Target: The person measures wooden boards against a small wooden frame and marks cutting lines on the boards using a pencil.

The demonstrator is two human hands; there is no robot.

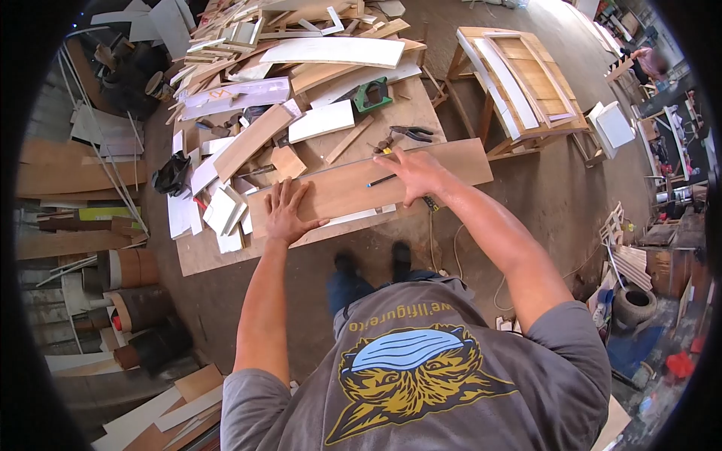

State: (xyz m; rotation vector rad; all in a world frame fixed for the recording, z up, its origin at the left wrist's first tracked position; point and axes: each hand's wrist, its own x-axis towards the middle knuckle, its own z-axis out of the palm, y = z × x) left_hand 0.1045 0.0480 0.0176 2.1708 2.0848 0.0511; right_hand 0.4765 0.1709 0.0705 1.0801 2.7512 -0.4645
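The left hand (284,214) lies palm down with its fingers spread on the left part of one long, flat, light-brown wooden board (338,189), and the right hand (417,177) is also open, thumb apart from the fingers, over the board's right half. One slim dark pen with a blue tip (381,180) sticks out beside the right hand; whether the fingers pinch it, I cannot tell. The board lies slantwise along the near side of one broad plywood table (301,249), its right end jutting past the tabletop. One pair of black-handled pliers (412,134) lies just beyond the board, and one yellow-and-black tool (431,203) shows partly below the right wrist. One green tool handle (374,95) lies farther back, near one thick white block (322,122). A heap of wood offcuts (248,139), too many and too overlapped to count, crowds the far and left parts of the table, close against the board's far edge. To the right stands one wooden stand (470,45) bearing one framed wooden panel (526,75); one other person (653,64) is well apart in the background. As for containers, one black plastic bag (171,174) sits crumpled at the table's left edge and one small bucket (158,86) stands beyond the table's far left; the contents of both are too unclear to tell.
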